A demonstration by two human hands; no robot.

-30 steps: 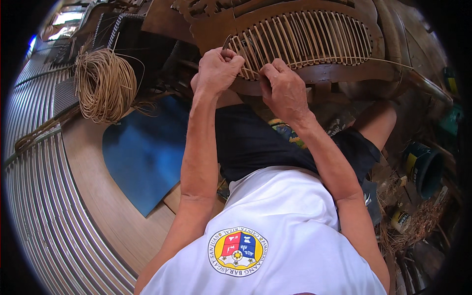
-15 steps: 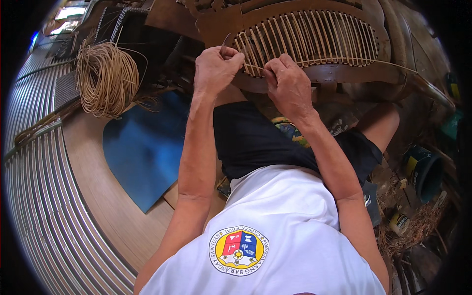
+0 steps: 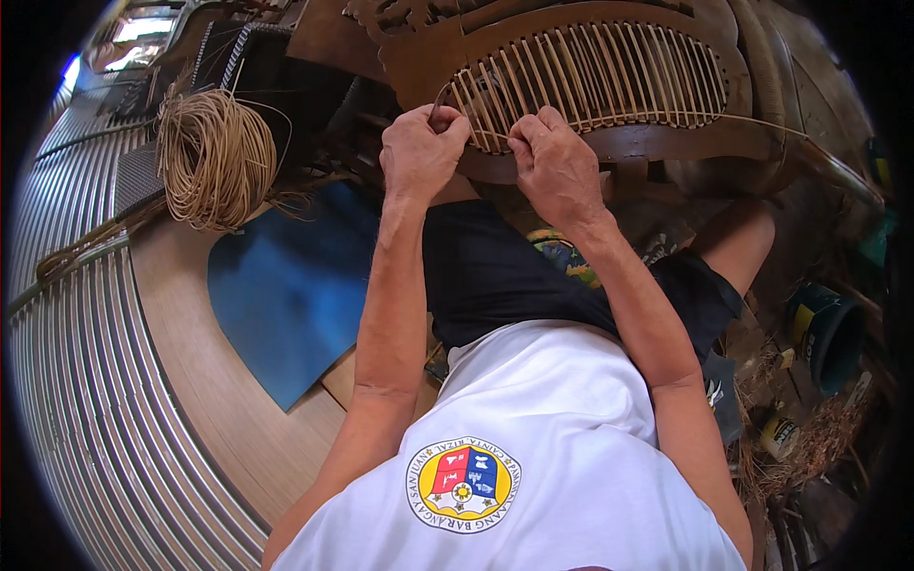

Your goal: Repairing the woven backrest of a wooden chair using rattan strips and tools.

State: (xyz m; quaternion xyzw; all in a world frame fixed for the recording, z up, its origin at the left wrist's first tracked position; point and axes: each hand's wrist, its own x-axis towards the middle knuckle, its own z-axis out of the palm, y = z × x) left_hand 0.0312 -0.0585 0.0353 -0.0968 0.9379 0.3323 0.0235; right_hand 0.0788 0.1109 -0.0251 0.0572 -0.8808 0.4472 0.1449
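A carved brown wooden chair frame (image 3: 624, 140) has an oval opening strung with pale cane strands (image 3: 595, 71) that run across it side by side. At the opening's lower left edge, my left hand (image 3: 422, 157) is closed, with a thin, dark, curved strip (image 3: 440, 98) standing up from its fingers. My right hand (image 3: 559, 171) pinches a cane strand low on the same edge, a short way to the right. Fingertips hide the strand's ends. One long strand (image 3: 762, 124) stretches from the opening's right side past the frame.
A coil of cane (image 3: 217, 157) hangs at the left, above a blue sheet (image 3: 290, 285) on a wooden board (image 3: 181, 295). Corrugated metal (image 3: 86, 409) lines the far left. At right are a dark bucket (image 3: 826, 343), a small container (image 3: 779, 435) and heaped fibre scraps (image 3: 809, 438).
My left hand has come down slightly, and the dark strip above its fingers shows less. My right hand keeps its pinch in nearly the same place. The whole view has shifted a little.
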